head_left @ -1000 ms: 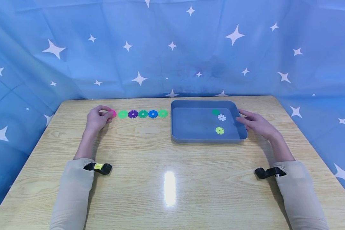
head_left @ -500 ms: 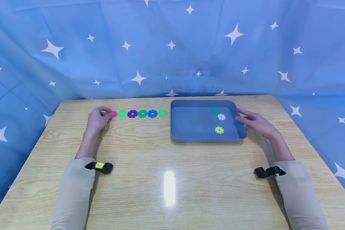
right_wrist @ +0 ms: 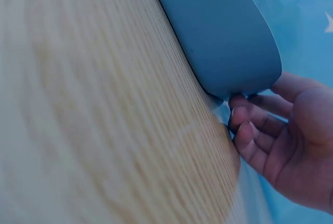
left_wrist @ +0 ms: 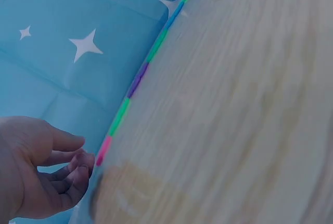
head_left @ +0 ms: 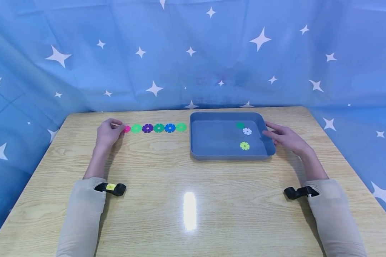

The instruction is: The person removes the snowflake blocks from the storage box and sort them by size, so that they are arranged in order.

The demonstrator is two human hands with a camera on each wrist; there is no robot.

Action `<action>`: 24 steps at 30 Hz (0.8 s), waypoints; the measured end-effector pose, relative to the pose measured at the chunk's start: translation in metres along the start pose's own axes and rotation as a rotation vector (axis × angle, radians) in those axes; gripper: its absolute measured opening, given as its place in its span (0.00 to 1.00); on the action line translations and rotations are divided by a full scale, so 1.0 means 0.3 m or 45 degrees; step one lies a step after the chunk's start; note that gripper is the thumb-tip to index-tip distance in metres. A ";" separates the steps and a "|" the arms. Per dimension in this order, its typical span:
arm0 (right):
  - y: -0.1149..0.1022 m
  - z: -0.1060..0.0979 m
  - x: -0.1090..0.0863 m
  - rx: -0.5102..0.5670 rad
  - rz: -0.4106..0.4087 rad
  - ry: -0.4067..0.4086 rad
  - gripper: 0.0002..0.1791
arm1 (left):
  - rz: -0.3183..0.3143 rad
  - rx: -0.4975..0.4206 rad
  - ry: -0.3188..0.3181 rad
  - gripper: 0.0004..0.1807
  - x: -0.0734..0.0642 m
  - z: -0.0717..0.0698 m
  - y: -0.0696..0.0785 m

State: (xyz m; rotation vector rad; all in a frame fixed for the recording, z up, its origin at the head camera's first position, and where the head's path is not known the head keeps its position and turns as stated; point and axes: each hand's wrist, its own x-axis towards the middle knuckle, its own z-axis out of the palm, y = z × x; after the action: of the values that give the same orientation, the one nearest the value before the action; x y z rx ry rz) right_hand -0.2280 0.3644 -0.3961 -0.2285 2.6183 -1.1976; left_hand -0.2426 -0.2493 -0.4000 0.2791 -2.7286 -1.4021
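Note:
In the head view, a pink notched plastic disc (head_left: 127,129) lies at the left end of a row of discs. My left hand (head_left: 108,134) is beside it, fingers loosely bent, fingertips at its left edge. The left wrist view shows the pink disc (left_wrist: 104,150) flat on the table, just off those fingertips. To its right follow a light green disc (head_left: 136,128), a purple disc (head_left: 147,128), a darker green disc (head_left: 159,128), a blue disc (head_left: 170,128) and another light green disc (head_left: 181,127). My right hand (head_left: 286,137) holds the right wall of a blue-grey tray (head_left: 225,157), thumb over its rim.
Inside the tray lie a dark green disc (head_left: 240,125), a white disc (head_left: 247,131) and a yellow-green disc (head_left: 245,146). The wooden table (head_left: 148,200) ends at a blue star-patterned curtain (head_left: 167,71) behind the row.
The pink disc has slid right, up against the light green one. My left hand has then eased back left, uncovering more of the disc. The right hand and tray stay put.

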 end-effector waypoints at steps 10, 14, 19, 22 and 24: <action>0.013 -0.002 -0.002 -0.014 -0.007 -0.017 0.39 | 0.164 -0.074 -0.078 0.18 -0.032 0.050 0.094; 0.007 -0.004 -0.003 -0.007 -0.005 -0.027 0.39 | 0.206 -0.094 -0.162 0.18 -0.049 0.087 0.137; 0.002 -0.005 -0.002 -0.013 -0.009 -0.016 0.38 | 0.244 -0.163 -0.240 0.17 -0.072 0.134 0.189; 0.001 -0.003 -0.001 0.000 0.000 -0.012 0.39 | 0.283 -0.184 -0.258 0.16 -0.083 0.161 0.216; 0.002 -0.001 0.001 0.015 0.006 -0.008 0.39 | 0.309 -0.193 -0.268 0.16 -0.092 0.177 0.235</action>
State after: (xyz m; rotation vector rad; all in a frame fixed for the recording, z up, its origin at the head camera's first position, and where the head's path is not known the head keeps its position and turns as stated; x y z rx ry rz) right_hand -0.2284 0.3650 -0.3962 -0.2230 2.6042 -1.2090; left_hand -0.2322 -0.1613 -0.3730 -0.2123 -2.6757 -1.6353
